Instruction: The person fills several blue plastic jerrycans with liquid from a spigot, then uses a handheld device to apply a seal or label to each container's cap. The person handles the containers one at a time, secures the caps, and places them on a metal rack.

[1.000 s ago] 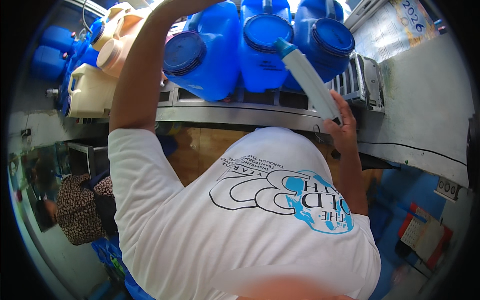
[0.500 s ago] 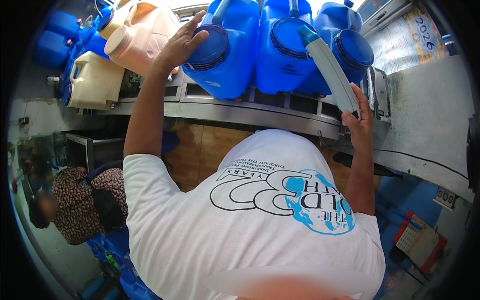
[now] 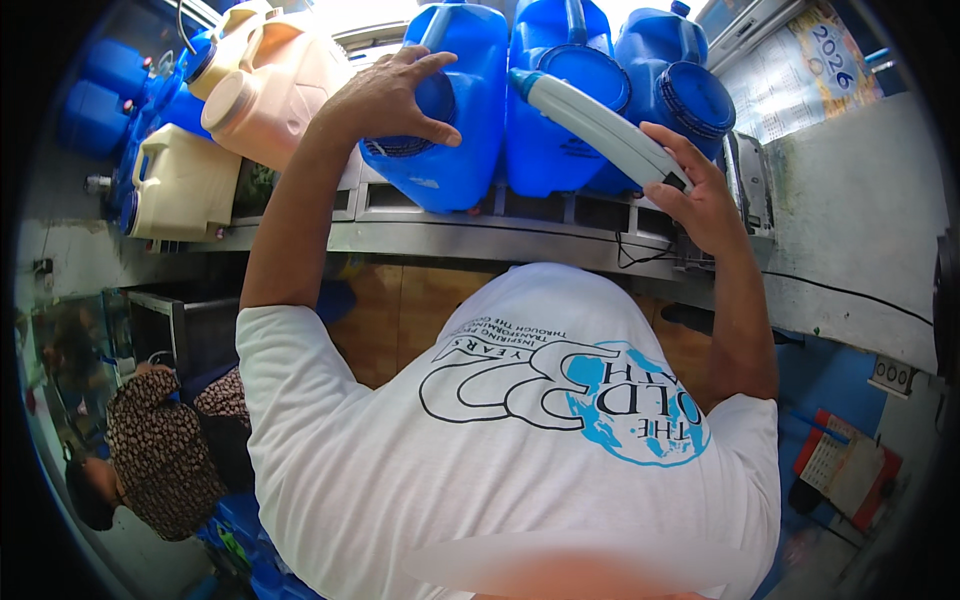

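Note:
My left hand [image 3: 385, 100] is spread with thumb and fingers apart around the dark blue cap [image 3: 434, 98] of a blue water jug [image 3: 470, 150]. Part of that cap is hidden behind the hand. In my right hand [image 3: 690, 185] is a long pale grey handheld tool [image 3: 600, 125] with a teal tip, its exact kind unclear. The tool slants across the middle blue jug [image 3: 535, 160], and its tip points at the left jug, close to the capped neck. A third blue jug [image 3: 650, 45] stands at the right, its ridged cap [image 3: 697, 97] behind the tool.
The jugs stand on a metal counter [image 3: 400, 238]. Cream and pinkish containers [image 3: 185, 190] are at the left. A black cord [image 3: 850, 300] runs along the right ledge [image 3: 860, 220]. Another person [image 3: 165, 450] in patterned clothing is low at the left, beside a metal-framed box [image 3: 200, 325].
My right hand has swung the tool leftward, its tip moving from the middle cap toward the left jug. My left hand has shifted right, its thumb and fingers spreading wider around the cap.

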`<state>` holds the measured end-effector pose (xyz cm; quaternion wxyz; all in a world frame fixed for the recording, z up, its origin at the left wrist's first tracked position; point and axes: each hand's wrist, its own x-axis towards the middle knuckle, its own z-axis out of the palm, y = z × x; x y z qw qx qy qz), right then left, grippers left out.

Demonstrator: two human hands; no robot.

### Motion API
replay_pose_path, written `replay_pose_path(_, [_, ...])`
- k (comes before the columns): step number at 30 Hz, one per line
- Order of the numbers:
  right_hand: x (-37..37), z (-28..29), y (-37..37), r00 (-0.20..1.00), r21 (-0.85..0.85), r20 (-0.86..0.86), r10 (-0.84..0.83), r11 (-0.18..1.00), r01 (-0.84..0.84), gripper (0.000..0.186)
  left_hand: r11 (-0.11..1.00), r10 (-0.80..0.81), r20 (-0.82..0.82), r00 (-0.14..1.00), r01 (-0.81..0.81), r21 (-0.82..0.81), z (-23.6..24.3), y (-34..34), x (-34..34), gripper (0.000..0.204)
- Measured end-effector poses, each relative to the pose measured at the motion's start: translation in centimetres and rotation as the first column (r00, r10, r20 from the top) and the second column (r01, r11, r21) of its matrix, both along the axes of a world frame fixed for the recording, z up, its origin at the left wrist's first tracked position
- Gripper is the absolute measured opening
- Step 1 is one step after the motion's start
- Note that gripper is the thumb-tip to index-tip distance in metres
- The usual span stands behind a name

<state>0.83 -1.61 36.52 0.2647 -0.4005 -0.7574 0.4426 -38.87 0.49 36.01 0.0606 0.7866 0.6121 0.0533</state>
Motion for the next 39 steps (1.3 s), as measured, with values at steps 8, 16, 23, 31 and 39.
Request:
replay_pose_path(8, [-1.8,0.3,1.8,0.99,-0.104,-0.008,0.143,0.984,-0.143,0.061,0.993,0.046,-0.004,0.999,-0.046,-0.108,1.0,0.5,0.3,0.101])
replay_pose_path(16, [-2.1,0.2,2.7,0.978,-0.111,-0.03,0.209,0.971,-0.211,0.063,0.996,0.041,0.031,0.999,-0.039,-0.081,0.9,0.2,0.2,0.092])
replay_pose_path(23, [-2.3,0.9,3.5,0.971,-0.102,0.033,0.236,0.967,-0.231,0.06,0.995,0.053,0.043,0.998,-0.05,-0.085,0.6,0.4,0.3,0.094])
replay_pose_path(31, [-2.6,1.0,4.8,0.979,-0.037,0.041,0.199,0.98,-0.198,0.062,0.981,0.029,0.341,0.94,-0.092,0.17,-1.9,-1.7,-2.9,0.112])
replay_pose_path(39, [-2.4,1.9,5.5,0.978,-0.074,0.074,0.194,0.979,-0.188,0.064,0.901,-0.11,0.863,0.492,-0.317,0.295,-10.0,-6.4,-2.2,0.144])
